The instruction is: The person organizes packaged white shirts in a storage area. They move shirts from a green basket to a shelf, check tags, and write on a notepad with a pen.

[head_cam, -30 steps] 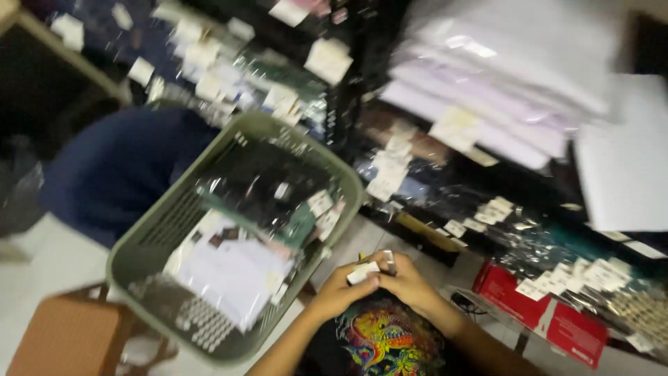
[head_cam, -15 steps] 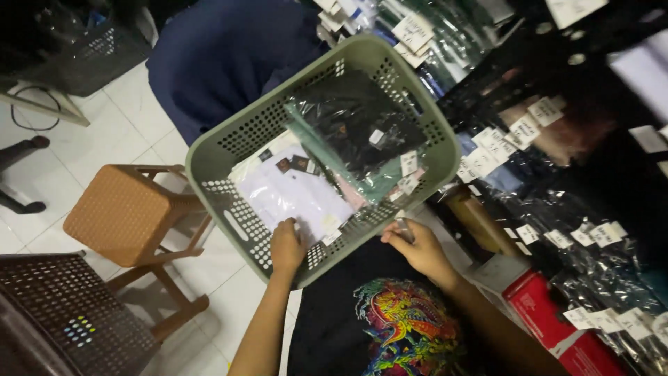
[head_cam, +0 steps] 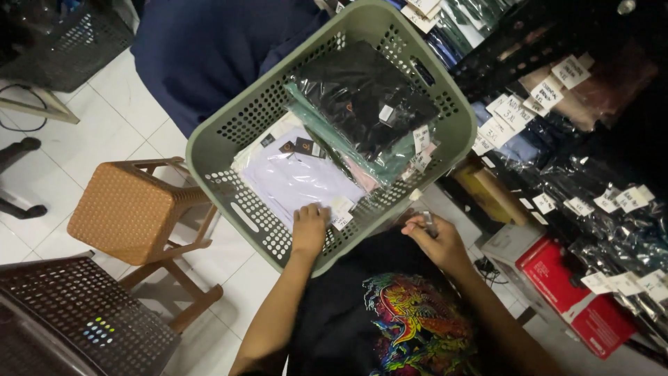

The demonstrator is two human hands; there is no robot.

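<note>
A green perforated laundry basket [head_cam: 229, 139] sits in front of me. It holds several bagged garments: a black one [head_cam: 362, 90] on top, a teal one [head_cam: 327, 136] under it and a white one [head_cam: 292, 181] nearest me. My left hand [head_cam: 309, 226] reaches into the basket, its fingers resting on the white garment beside a paper tag [head_cam: 341, 209]. Just outside the basket's rim, my right hand [head_cam: 435, 240] is closed around a small dark pen-like object [head_cam: 428, 223]. I wear a black shirt with a colourful print [head_cam: 410, 320].
A wooden stool with a woven seat [head_cam: 125, 212] stands left of the basket, a dark plastic crate [head_cam: 76, 320] at bottom left. Shelves of bagged, tagged clothing [head_cam: 570, 118] fill the right, with red boxes [head_cam: 577, 292] below. A dark blue bundle [head_cam: 209, 49] lies behind the basket.
My view has swung down and left toward the basket and floor. My hands parted: the left went into the basket onto the white garment, the right stayed outside with the small object.
</note>
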